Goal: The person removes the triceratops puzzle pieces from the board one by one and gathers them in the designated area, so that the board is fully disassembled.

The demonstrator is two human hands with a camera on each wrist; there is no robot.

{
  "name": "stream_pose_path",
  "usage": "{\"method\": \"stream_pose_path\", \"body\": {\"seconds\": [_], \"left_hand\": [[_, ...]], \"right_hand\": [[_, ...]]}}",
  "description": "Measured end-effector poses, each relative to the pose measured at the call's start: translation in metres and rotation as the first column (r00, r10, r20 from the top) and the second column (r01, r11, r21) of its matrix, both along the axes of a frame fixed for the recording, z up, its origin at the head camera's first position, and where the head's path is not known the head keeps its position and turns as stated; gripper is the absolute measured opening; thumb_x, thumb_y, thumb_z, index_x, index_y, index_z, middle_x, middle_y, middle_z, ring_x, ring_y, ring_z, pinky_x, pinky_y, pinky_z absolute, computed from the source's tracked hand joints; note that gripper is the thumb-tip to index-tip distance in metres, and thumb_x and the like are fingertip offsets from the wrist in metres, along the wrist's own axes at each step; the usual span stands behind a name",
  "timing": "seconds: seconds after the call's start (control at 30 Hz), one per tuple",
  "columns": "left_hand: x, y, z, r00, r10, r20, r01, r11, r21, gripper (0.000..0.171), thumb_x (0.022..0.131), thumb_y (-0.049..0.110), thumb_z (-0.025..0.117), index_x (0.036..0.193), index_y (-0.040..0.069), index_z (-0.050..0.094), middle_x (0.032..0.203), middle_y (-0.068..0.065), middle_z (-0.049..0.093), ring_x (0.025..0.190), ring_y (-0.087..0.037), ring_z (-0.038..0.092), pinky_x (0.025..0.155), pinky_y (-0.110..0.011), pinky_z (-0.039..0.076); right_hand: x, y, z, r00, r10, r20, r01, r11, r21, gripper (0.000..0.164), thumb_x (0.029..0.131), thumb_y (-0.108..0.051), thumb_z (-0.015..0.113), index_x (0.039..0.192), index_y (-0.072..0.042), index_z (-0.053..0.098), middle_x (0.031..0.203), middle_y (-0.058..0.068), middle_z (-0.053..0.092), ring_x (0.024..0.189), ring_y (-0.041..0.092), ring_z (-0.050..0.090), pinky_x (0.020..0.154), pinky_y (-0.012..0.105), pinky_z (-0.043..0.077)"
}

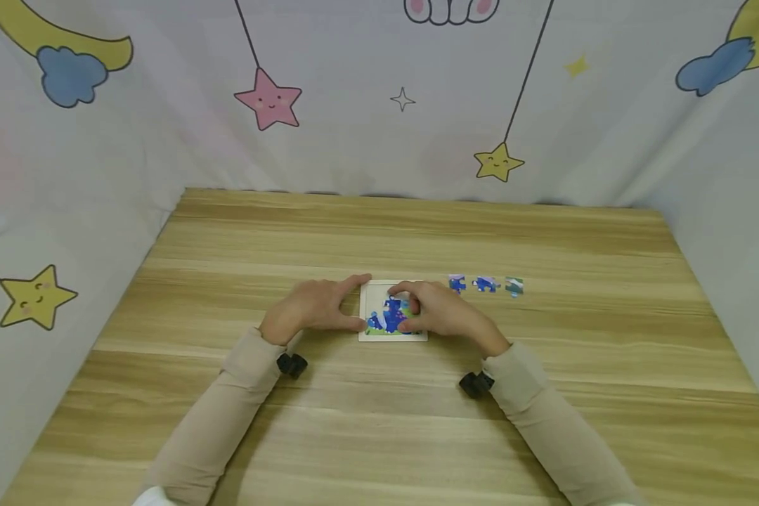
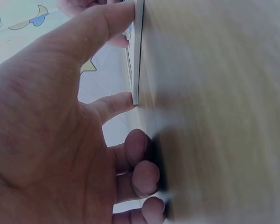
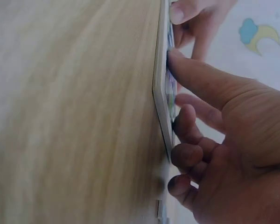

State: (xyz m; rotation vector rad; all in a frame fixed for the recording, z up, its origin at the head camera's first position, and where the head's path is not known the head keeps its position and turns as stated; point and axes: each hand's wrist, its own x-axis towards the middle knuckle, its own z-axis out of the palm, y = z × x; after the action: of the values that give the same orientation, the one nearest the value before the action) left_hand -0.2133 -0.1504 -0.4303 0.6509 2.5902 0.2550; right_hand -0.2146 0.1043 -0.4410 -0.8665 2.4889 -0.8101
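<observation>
A small jigsaw puzzle board [image 1: 392, 338] with a pale frame lies flat on the table, its lower part filled with blue and green picture pieces. My left hand [image 1: 319, 303] holds the board's left side, thumb at the lower left edge and index finger at the top left corner. In the left wrist view, the other fingers [image 2: 144, 177] curl beside the board. My right hand [image 1: 444, 309] curls over the right part, thumb and index finger around a dark blue puzzle piece [image 1: 391, 313]. Its thumb touches the puzzle surface in the right wrist view; the hand hides some pieces.
Three loose puzzle pieces, the nearest one [image 1: 457, 283], lie in a row just right of the board. The wooden table [image 1: 379, 422] extends around it. A patterned white curtain [image 1: 379, 140] encloses the back and sides.
</observation>
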Motion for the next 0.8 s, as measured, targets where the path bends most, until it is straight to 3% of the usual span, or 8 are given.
{"method": "stream_pose_path", "body": {"seconds": [0.23, 0.5, 0.7, 0.8], "left_hand": [[-0.0001, 0.0015, 0.0015, 1.0, 0.003, 0.019, -0.002, 1.0, -0.01, 0.094, 0.086, 0.066, 0.064, 0.16, 0.025, 0.024, 0.084, -0.006, 0.062, 0.074, -0.02, 0.056, 0.065, -0.036, 0.047], [0.0013, -0.001, 0.0021, 1.0, 0.009, 0.009, -0.009, 1.0, 0.005, 0.093, 0.087, 0.065, 0.064, 0.16, 0.023, 0.025, 0.101, -0.011, 0.067, 0.078, -0.021, 0.058, 0.066, -0.036, 0.047], [0.0003, 0.0009, 0.0019, 1.0, 0.01, 0.013, -0.01, 1.0, 0.011, 0.093, 0.086, 0.064, 0.065, 0.16, 0.023, 0.026, 0.081, -0.006, 0.061, 0.072, -0.02, 0.054, 0.064, -0.035, 0.045], [-0.0008, 0.0024, 0.0016, 1.0, 0.009, 0.02, -0.009, 1.0, 0.009, 0.093, 0.086, 0.064, 0.065, 0.16, 0.024, 0.025, 0.079, -0.004, 0.059, 0.07, -0.02, 0.051, 0.062, -0.034, 0.043]], "right_hand": [[-0.0005, -0.0002, -0.0051, 1.0, 0.0, 0.01, 0.0, 1.0, -0.005, 0.055, 0.088, -0.024, 0.08, 0.138, -0.012, 0.059, 0.077, -0.001, 0.05, 0.063, 0.012, 0.042, 0.061, 0.028, 0.035], [-0.002, -0.0025, -0.0031, 0.999, -0.004, 0.042, 0.006, 1.0, -0.029, 0.051, 0.089, -0.022, 0.079, 0.135, -0.012, 0.058, 0.081, 0.002, 0.049, 0.065, 0.014, 0.042, 0.062, 0.029, 0.035], [-0.0003, -0.0015, -0.0028, 0.999, -0.022, 0.046, 0.024, 0.998, -0.053, 0.049, 0.088, -0.019, 0.079, 0.13, -0.017, 0.054, 0.083, 0.004, 0.05, 0.066, 0.015, 0.042, 0.063, 0.03, 0.036], [0.0003, -0.0008, -0.0033, 0.999, -0.026, 0.043, 0.029, 0.997, -0.067, 0.046, 0.089, -0.017, 0.078, 0.128, -0.019, 0.053, 0.087, 0.005, 0.052, 0.071, 0.018, 0.045, 0.065, 0.033, 0.038]]}}
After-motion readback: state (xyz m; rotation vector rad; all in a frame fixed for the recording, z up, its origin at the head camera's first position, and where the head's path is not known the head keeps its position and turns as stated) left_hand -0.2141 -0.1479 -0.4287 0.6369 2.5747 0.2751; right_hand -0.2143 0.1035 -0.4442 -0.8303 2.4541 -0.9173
